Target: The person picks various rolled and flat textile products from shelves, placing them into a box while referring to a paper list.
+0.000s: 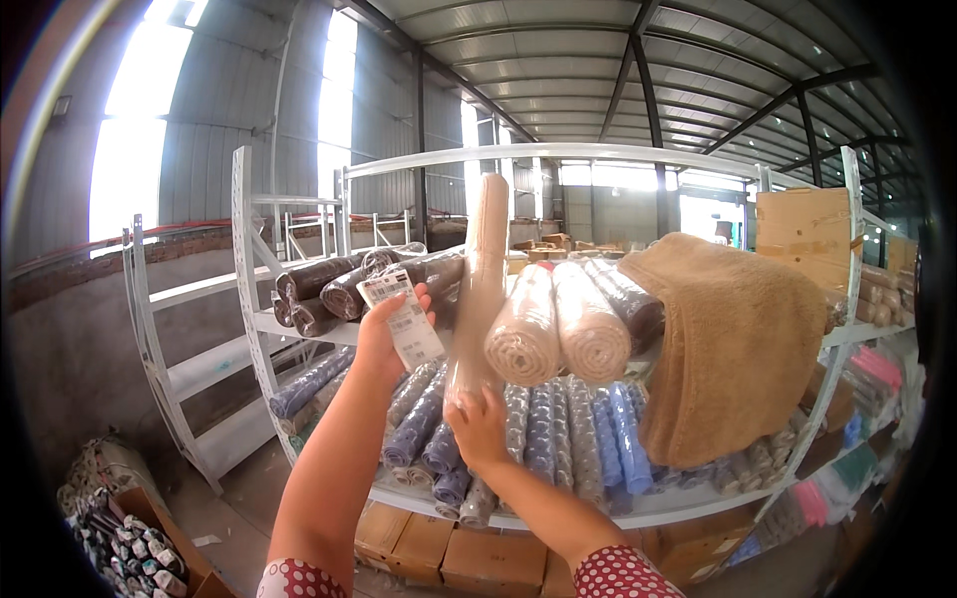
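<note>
The right hand (pixel 478 431) grips the beige roll (pixel 482 269) low down, left hand (pixel 373 339) pinching a tag (pixel 415 333) alongside.

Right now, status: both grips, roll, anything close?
Left grip holding white tag. Right grip on upright beige roll, lower end. Two pale rolls close right.

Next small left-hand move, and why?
Probably ease the white rectangular printed card rightward onto the upright beige roll in clear plastic: the left hand holds the card just beside the roll, printed side showing, and the right hand holds the roll's lower end. Whether card and roll are joined isn't clear.
</note>
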`<state>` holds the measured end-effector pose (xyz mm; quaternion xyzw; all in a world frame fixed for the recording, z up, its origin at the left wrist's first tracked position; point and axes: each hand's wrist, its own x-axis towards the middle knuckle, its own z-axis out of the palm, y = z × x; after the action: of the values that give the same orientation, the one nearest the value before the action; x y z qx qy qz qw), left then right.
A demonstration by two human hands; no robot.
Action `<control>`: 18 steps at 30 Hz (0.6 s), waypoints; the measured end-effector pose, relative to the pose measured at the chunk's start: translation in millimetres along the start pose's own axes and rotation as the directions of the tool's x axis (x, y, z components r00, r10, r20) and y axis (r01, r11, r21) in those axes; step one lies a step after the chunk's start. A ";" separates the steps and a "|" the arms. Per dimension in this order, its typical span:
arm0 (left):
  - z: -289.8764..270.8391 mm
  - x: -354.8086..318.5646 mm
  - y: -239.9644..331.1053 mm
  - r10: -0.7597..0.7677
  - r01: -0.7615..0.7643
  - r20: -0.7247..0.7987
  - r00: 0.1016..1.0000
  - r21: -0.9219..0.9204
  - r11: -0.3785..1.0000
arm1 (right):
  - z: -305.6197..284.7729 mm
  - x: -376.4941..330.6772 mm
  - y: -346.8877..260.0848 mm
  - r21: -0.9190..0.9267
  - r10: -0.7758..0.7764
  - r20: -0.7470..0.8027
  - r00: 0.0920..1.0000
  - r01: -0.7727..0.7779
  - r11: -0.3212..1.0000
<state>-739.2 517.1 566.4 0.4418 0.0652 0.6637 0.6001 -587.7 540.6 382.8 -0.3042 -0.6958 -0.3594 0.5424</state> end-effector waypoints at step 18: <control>-36.4 21.9 -31.0 0.069 -0.069 -0.032 0.997 0.000 0.998 | 24.8 -95.0 16.2 0.730 0.175 0.680 0.711 -0.679 -0.078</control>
<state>-738.1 560.3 536.5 0.4328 0.0590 0.6911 0.5759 -566.3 567.0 289.2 -0.1388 -0.6934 0.4593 0.5376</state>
